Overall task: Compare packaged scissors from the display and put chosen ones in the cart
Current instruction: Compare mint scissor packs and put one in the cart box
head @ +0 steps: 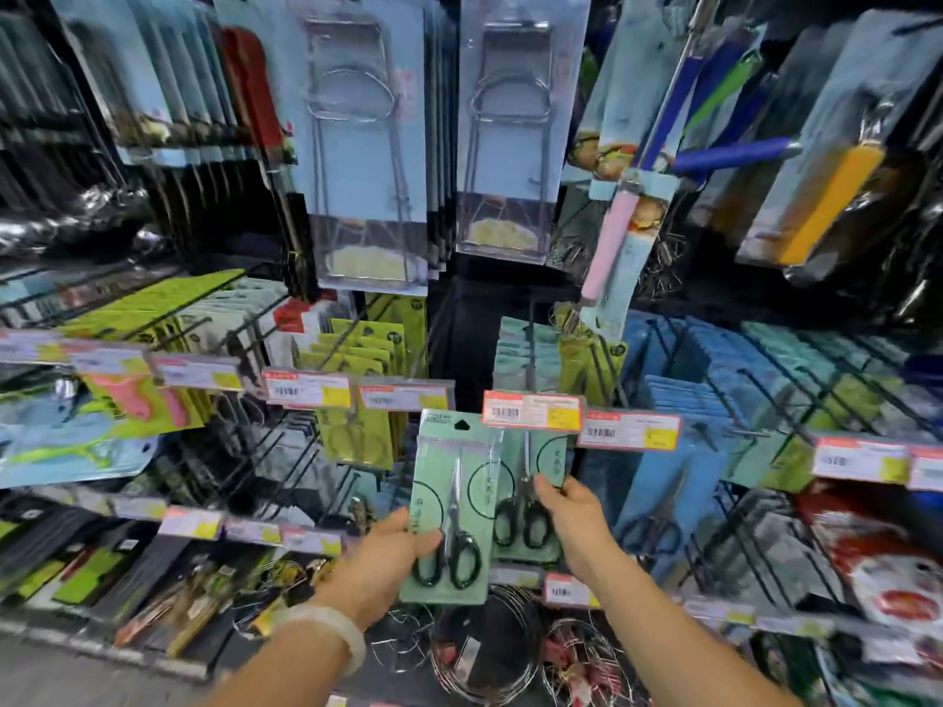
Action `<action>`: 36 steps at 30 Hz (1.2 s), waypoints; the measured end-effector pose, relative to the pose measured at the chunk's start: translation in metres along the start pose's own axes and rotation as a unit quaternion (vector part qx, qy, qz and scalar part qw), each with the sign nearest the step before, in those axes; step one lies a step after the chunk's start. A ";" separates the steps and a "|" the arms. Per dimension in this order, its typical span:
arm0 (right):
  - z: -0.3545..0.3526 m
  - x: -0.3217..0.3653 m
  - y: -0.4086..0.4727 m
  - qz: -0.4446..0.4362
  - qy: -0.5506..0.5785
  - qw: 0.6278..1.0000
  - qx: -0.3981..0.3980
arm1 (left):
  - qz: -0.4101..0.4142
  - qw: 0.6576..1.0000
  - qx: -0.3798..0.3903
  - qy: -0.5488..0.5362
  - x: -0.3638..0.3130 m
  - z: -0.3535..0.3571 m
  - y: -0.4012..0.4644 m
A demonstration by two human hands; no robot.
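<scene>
A pale green card pack of black-handled scissors (449,482) is off its hook, and my left hand (393,558) grips its lower left edge with the thumb across the front. Just to the right hangs a second pale green scissors pack (530,548) under a price tag. My right hand (571,512) pinches that pack's right edge while it still hangs on the display. The cart is out of view.
The display wall holds pegs with many packs: yellow-green scissors cards (357,441) to the left, blue packs (663,502) to the right, wire racks (367,140) above. Price tags (530,411) stick out on the peg ends. Wire coils (490,650) lie on the shelf below.
</scene>
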State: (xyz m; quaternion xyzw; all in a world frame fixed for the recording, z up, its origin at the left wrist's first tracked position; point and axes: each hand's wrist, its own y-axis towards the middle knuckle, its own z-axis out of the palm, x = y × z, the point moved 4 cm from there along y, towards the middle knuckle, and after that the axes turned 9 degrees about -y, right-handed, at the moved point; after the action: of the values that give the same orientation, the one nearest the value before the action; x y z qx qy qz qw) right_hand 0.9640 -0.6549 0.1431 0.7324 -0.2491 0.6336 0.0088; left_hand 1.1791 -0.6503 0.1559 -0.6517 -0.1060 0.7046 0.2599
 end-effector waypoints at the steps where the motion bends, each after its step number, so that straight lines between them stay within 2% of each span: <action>1: 0.001 -0.003 0.000 0.005 0.001 1.000 0.001 | 0.001 1.000 -0.002 0.003 0.001 -0.001 0.001; 8: 0.004 0.010 0.004 0.015 -0.016 0.999 -0.039 | -0.007 1.000 0.016 0.021 0.005 -0.005 0.017; 14: -0.007 0.019 0.011 0.072 -0.258 0.963 -0.008 | 0.000 0.999 0.024 0.029 0.008 -0.004 0.021; 15: -0.007 0.016 0.007 0.059 -0.250 0.966 0.019 | 0.002 0.999 0.027 0.030 0.009 -0.002 0.021; 18: 0.005 0.000 -0.020 0.059 -0.093 0.984 0.141 | 0.010 0.999 0.033 0.031 0.015 0.009 0.024; 20: 0.009 -0.010 -0.031 0.040 -0.089 0.981 0.166 | 0.008 0.999 0.034 0.027 0.019 0.018 0.025; 23: 0.005 -0.013 -0.034 -0.009 -0.109 0.988 0.105 | 0.018 0.998 0.037 0.040 0.022 0.033 0.028; 26: -0.005 -0.008 -0.031 -0.042 -0.130 0.989 0.055 | 0.073 0.990 0.015 0.117 0.014 0.046 0.029; 30: -0.015 0.007 -0.024 -0.078 -0.113 0.990 0.028 | 0.146 0.981 -0.002 0.129 -0.007 0.059 0.028; 36: -0.019 0.027 -0.012 -0.115 -0.097 0.989 0.004 | 0.180 0.973 -0.005 0.146 -0.025 0.064 0.035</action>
State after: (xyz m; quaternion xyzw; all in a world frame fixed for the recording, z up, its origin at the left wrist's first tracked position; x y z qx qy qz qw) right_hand 0.9530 -0.6481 0.1750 0.8141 -0.1609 0.5553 0.0545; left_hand 1.1092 -0.6803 0.1681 -0.7572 0.0480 0.6366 0.1384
